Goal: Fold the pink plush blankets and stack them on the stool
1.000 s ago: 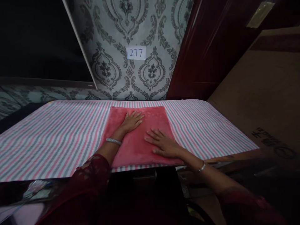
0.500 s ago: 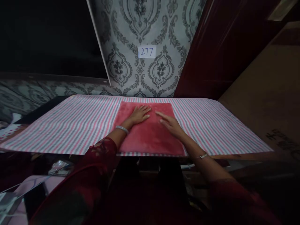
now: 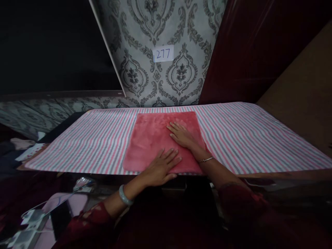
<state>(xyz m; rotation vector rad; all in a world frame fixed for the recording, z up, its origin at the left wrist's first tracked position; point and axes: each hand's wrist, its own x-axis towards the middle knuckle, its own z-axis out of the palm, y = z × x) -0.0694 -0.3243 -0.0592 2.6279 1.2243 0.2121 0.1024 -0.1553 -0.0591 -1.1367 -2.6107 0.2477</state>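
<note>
A flat pink-red plush cloth [image 3: 150, 135], roughly rectangular, lies on a striped tablecloth [image 3: 98, 141] at the middle of the table. My left hand [image 3: 163, 167] rests near its front edge, palm down with the fingers spread. Farther back and to the right, my right hand [image 3: 181, 134] lies flat on the plush surface, fingers stretched out. Neither hand grips anything. The cloth under both palms is hidden.
A large dark screen [image 3: 52, 48] hangs at the left of the patterned wall, beside a paper label marked 277 [image 3: 163, 53]. Dark red furniture [image 3: 241, 52] and a brown panel [image 3: 301, 76] stand at the right. Below left are a phone [image 3: 61, 218] and a power strip [image 3: 28, 228].
My left hand has slid from the cloth's back part toward its front edge. My right hand has come down flat on the cloth. The view has shifted slightly.
</note>
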